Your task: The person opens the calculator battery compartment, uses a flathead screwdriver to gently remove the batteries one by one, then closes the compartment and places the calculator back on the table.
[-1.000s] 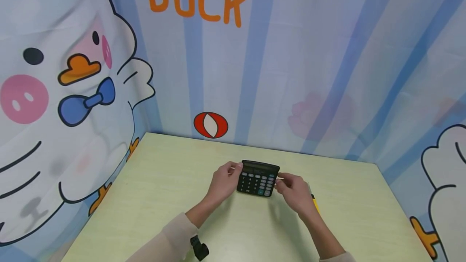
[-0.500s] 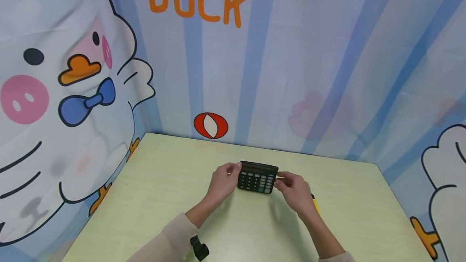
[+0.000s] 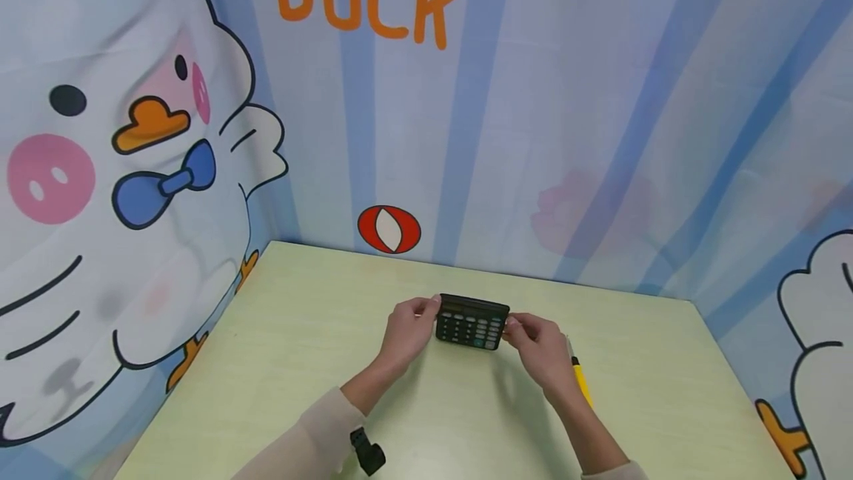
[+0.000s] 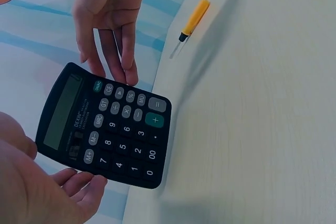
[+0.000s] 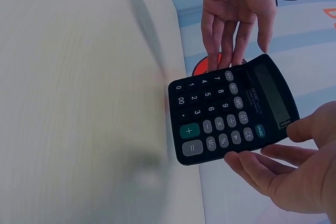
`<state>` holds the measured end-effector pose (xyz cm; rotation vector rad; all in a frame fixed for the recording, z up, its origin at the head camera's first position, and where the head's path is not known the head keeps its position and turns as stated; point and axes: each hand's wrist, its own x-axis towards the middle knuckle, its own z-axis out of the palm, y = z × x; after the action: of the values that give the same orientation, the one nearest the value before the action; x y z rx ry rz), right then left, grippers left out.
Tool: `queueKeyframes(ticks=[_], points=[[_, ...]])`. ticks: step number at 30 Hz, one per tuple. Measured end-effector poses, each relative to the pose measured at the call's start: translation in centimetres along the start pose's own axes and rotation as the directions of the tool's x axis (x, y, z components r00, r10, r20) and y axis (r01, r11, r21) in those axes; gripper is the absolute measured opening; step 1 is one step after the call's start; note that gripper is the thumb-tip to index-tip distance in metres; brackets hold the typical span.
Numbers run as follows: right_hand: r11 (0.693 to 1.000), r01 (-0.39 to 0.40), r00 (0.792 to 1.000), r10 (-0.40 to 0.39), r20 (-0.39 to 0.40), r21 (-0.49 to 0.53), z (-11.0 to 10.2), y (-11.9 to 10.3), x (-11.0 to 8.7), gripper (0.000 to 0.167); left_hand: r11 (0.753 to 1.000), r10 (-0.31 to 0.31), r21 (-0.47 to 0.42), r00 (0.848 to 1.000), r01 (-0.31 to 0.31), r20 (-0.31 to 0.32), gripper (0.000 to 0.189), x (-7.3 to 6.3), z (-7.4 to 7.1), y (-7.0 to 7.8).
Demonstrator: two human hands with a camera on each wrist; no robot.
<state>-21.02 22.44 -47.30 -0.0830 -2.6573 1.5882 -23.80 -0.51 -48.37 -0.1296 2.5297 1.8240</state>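
Observation:
A black desk calculator [image 3: 472,322] with grey and green keys is held up between both hands, its keys facing the head camera. My left hand [image 3: 409,328] grips its left side, thumb near the top corner and fingers along the edge. On the opposite side my right hand [image 3: 543,350] pinches the edge between thumb and fingers. In the right wrist view a digit shows at the end of the display [image 5: 273,95]. The calculator's lower edge hangs close over the table in both wrist views. Its back is hidden.
A screwdriver with a yellow handle [image 3: 582,382] lies on the pale table [image 3: 306,361], just right of the right hand. Behind the table hangs a blue striped cloth [image 3: 413,132] with duck drawings. A black strap [image 3: 368,452] shows by the left sleeve.
The calculator has tilted a little, so its key face looks shorter and its lower edge higher. Both hands keep their grip. The head view has shifted slightly, showing more of the screwdriver.

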Motion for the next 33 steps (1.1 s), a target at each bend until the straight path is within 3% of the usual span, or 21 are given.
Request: queueKeyframes(ticks=[15, 33], points=[[0.991, -0.025, 1.0, 0.027, -0.012, 0.134, 0.36, 0.79, 0.3, 0.052, 1.0, -0.03, -0.009, 1.0, 0.03, -0.005, 0.055, 0.07, -0.11, 0.22], [0.982, -0.038, 0.999, 0.042, -0.018, 0.187, 0.39, 0.86, 0.38, 0.05, 0.999, -0.023, -0.026, 1.0, 0.023, -0.013, 0.053, 0.2, 0.14, -0.12]])
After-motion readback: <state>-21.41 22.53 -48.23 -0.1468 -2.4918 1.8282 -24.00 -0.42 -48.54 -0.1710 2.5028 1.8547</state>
